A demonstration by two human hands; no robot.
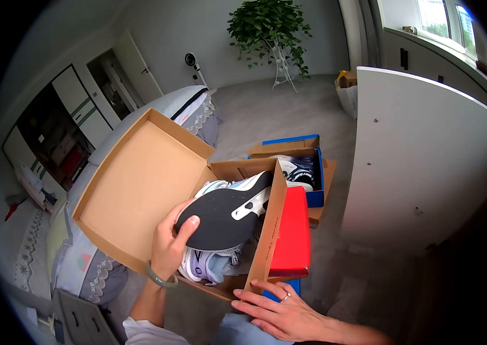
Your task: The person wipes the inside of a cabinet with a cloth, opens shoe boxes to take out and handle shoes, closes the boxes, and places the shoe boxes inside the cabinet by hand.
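An open brown shoebox lies tilted in front of me, its lid folded back to the left. My left hand grips the toe end of a shoe with a black sole, thumb on the sole, which faces up. Under it in the box is a white and lilac shoe, partly hidden. My right hand rests with its fingers spread on the near corner of the box and holds nothing.
A red box sits right of the shoebox, and behind it a blue box holds a dark and white shoe. A white panel stands at right, a bed at left, a plant behind.
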